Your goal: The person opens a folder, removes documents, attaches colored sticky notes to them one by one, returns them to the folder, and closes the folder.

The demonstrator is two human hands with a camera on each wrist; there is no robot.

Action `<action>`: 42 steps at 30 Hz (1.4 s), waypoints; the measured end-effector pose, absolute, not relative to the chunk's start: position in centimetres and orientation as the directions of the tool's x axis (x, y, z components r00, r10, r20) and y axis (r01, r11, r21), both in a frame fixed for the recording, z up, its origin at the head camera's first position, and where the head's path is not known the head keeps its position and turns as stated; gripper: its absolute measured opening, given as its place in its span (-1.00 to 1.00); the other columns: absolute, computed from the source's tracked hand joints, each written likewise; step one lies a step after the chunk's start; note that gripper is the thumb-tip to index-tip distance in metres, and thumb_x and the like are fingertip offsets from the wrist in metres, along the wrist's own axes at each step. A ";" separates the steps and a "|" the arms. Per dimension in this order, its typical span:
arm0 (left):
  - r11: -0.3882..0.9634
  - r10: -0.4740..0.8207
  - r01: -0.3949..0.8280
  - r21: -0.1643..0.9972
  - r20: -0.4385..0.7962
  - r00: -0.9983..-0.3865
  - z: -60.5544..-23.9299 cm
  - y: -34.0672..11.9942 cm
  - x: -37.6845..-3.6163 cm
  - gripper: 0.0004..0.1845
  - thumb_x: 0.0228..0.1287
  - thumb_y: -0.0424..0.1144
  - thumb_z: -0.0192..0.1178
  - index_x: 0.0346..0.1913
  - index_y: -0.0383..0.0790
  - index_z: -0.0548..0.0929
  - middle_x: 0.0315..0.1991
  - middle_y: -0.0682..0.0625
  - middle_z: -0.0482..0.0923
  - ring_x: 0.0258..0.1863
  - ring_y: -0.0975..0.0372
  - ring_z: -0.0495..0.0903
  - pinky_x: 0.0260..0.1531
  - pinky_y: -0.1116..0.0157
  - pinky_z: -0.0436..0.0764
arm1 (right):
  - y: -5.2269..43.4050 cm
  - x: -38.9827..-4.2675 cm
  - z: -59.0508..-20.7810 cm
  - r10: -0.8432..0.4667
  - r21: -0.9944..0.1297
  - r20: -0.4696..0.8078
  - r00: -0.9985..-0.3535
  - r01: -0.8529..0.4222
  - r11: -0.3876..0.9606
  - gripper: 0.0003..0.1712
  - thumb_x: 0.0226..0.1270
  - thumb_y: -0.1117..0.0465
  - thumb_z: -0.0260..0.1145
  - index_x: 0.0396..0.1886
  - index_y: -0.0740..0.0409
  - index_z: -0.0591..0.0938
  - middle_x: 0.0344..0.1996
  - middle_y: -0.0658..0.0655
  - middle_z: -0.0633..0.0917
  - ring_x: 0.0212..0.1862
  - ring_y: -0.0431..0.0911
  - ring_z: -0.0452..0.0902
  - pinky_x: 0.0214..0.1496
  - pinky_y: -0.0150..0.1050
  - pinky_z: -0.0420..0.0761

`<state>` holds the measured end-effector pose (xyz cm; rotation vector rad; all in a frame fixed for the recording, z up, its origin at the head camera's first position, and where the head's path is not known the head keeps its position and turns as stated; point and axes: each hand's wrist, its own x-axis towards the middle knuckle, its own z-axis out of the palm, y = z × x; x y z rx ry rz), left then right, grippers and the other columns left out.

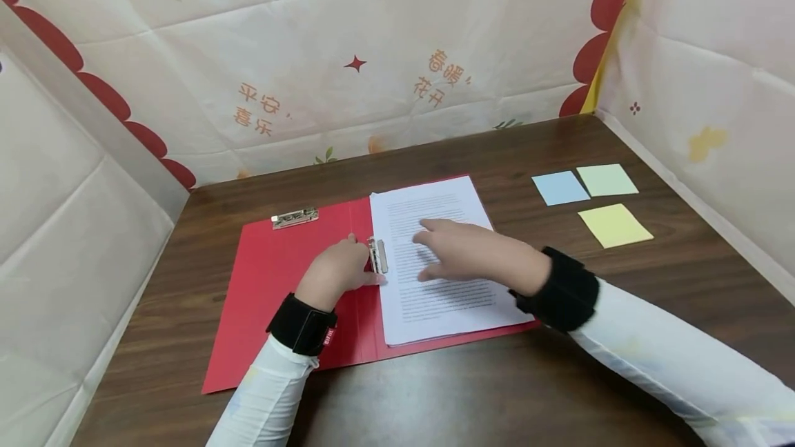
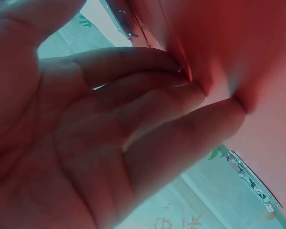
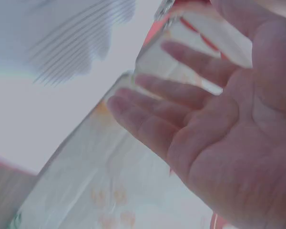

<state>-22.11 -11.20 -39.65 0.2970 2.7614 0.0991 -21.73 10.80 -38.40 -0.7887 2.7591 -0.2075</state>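
A red clip folder (image 1: 279, 281) lies opened out on the table, with a stack of printed sheets (image 1: 428, 202) on its right half. At the left edge of the stack is a metal clip (image 1: 378, 256). My left hand (image 1: 335, 271) is beside that clip, its thumb at the edge of the paper; in the left wrist view its fingertips (image 2: 236, 112) touch the red cover. Spread over the printed text, my right hand (image 1: 462, 250) holds nothing. Its fingers (image 3: 148, 117) are extended in the right wrist view.
A second metal clip (image 1: 295, 218) sits at the top of the folder's left half. Blue (image 1: 561, 188), green (image 1: 607, 179) and yellow (image 1: 615, 225) paper squares lie to the right on the wooden table (image 1: 435, 399). Printed cloth (image 1: 348, 88) walls enclose the back and sides.
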 end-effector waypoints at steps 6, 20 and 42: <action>0.961 0.277 0.265 0.082 -0.286 -0.917 -39.6 -11.2 -22.1 -0.38 0.09 -0.01 0.64 0.17 -0.26 0.77 0.14 -0.28 0.66 -0.28 0.12 0.67 -0.33 0.28 0.72 | 5.6 -23.7 -38.5 -0.519 -0.182 -0.228 -0.824 -0.488 0.854 -0.07 0.27 -0.23 0.55 0.48 0.19 0.55 0.50 0.40 0.49 0.55 0.36 0.40 0.42 0.20 0.61; 0.947 0.322 0.308 0.095 -0.251 -0.913 -39.2 -12.2 -22.7 -0.44 0.02 0.10 0.66 -0.05 -0.23 0.79 -0.21 -0.14 0.67 -0.30 0.14 0.65 -0.32 0.25 0.69 | 2.5 -25.7 -38.4 -0.466 -0.217 -0.312 -0.828 -0.416 0.883 -0.34 0.25 -0.12 0.59 0.18 0.22 0.74 -0.23 0.16 0.82 -0.17 -0.03 0.76 0.01 -0.13 0.76; 0.939 0.344 0.328 0.103 -0.322 -0.882 -40.4 -11.3 -22.2 -0.48 0.02 0.14 0.65 -0.08 -0.14 0.84 0.47 -0.36 0.44 0.35 -0.12 0.55 0.03 0.08 0.79 | 1.0 -26.8 -37.5 -0.459 -0.197 -0.539 -0.707 -0.424 0.884 -0.35 0.15 0.00 0.63 0.19 0.17 0.69 0.05 0.16 0.73 0.06 -0.01 0.58 0.19 -0.04 0.68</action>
